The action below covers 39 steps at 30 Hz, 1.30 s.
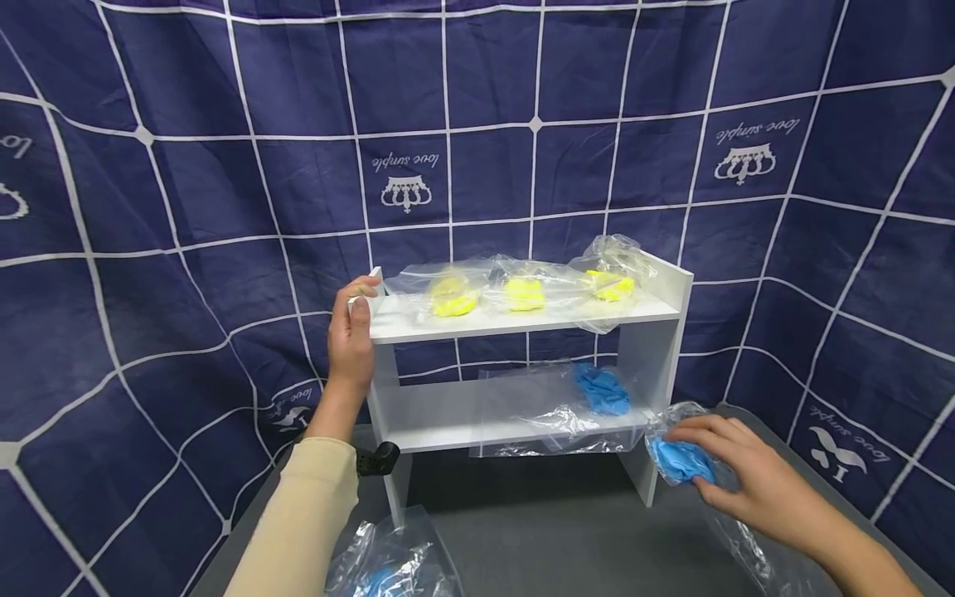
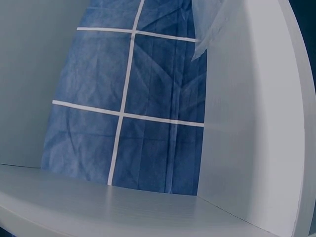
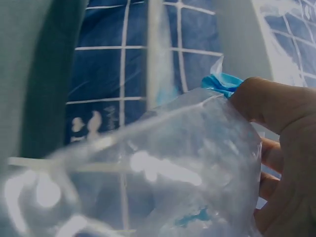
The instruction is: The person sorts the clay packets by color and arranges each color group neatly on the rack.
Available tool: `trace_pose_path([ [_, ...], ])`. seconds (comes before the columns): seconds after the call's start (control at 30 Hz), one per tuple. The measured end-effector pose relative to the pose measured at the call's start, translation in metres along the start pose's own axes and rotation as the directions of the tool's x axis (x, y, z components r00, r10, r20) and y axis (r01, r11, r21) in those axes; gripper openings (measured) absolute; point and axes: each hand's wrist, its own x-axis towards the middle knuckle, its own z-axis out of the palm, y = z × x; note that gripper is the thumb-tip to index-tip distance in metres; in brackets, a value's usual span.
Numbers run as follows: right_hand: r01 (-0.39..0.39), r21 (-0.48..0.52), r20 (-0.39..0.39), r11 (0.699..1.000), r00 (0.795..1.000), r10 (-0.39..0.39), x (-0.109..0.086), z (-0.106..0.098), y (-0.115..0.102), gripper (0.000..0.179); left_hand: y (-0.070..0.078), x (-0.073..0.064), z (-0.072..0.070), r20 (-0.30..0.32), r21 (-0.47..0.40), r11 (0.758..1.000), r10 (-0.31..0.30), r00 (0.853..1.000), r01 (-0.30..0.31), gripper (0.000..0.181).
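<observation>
In the head view my left hand grips the upper left side panel of a small white shelf, its fingers bent over the panel's edge. My right hand holds a clear plastic bag with a blue crumpled item inside, just off the shelf's right front. In the right wrist view, thumb and fingers pinch the bag near a bit of blue. On the lower board lies another clear bag with a blue item, its loose end hanging over the front edge.
Along the top board lie three clear bags with yellow items. Another bag with something blue sits on the dark grey surface at the front left. A dark blue checked cloth hangs behind and at both sides.
</observation>
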Motion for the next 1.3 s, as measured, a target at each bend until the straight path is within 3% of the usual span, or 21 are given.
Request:
trace_pose_path([
  [0.17, -0.009, -0.043, 0.023, 0.999, 1.0, 0.01, 0.028, -0.012, -0.007, 0.068, -0.001, -0.001, 0.0, 0.005, -0.004, 1.0, 0.003, 1.0, -0.003, 0.032],
  [0.33, 0.031, -0.014, 0.057, 0.999, 0.998, -0.03, 0.058, -0.011, -0.011, 0.063, -0.003, 0.0, -0.001, 0.005, -0.011, 1.0, 0.004, 1.0, -0.004, 0.031],
  [0.57, 0.016, 0.096, 0.157, 0.995, 0.987, -0.031, 0.101, 0.01, -0.013, 0.051, 0.003, 0.0, -0.001, -0.011, -0.008, 1.0, -0.001, 1.0, 0.001, 0.024],
  [0.8, -0.02, 0.134, 0.227, 0.991, 0.974, -0.012, 0.136, 0.041, -0.007, 0.044, 0.003, 0.0, 0.0, 0.0, 0.003, 1.0, -0.006, 1.0, 0.006, 0.025],
  [0.9, -0.042, 0.147, 0.25, 0.988, 0.968, 0.004, 0.144, 0.057, -0.004, 0.041, 0.001, -0.001, 0.0, 0.0, 0.007, 1.0, -0.002, 1.0, 0.002, 0.025],
  [1.07, -0.142, 0.187, 0.309, 0.972, 0.948, 0.079, 0.148, 0.082, -0.001, 0.039, 0.003, -0.003, -0.001, -0.003, 0.014, 1.0, -0.009, 1.0, 0.009, 0.025],
  [1.3, -0.293, 0.232, 0.336, 0.928, 0.919, 0.206, 0.15, 0.101, -0.001, 0.041, 0.032, -0.001, 0.003, 0.018, 0.023, 0.999, -0.022, 1.0, 0.022, 0.024],
])
